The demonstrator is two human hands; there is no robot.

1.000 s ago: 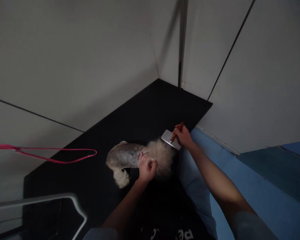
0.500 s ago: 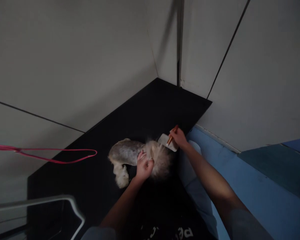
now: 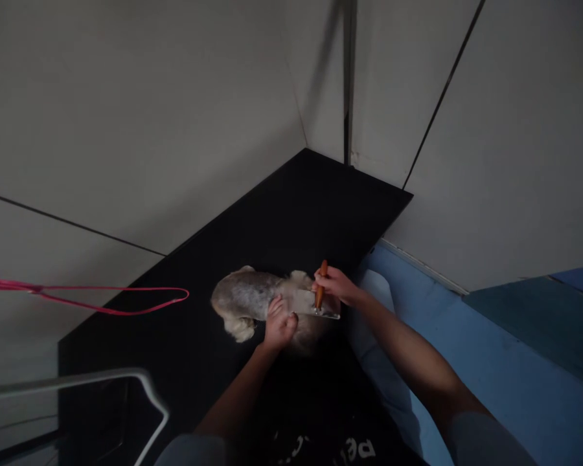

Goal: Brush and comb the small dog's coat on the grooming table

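Note:
A small dog (image 3: 247,294) with a close-clipped grey back and pale, fluffier legs is on the black table (image 3: 291,213). My left hand (image 3: 278,327) grips it around the neck and shoulder, with the fingers over its back. In my right hand (image 3: 339,285) is a slicker brush (image 3: 320,296) with an orange-brown handle and a wide pale head. The brush head lies over the long fur of the dog's head and covers much of it, so the face is hidden.
A pink loop leash (image 3: 126,301) hangs at the left, above the table. A bent white metal bar (image 3: 140,375) crosses the lower left. Pale walls (image 3: 175,97) rise behind the table. Blue floor (image 3: 466,343) lies to the right.
My right hand has brought the brush left and down from beside the dog's head onto its fur. One pale leg is drawn up closer to the body. My left hand stays in place.

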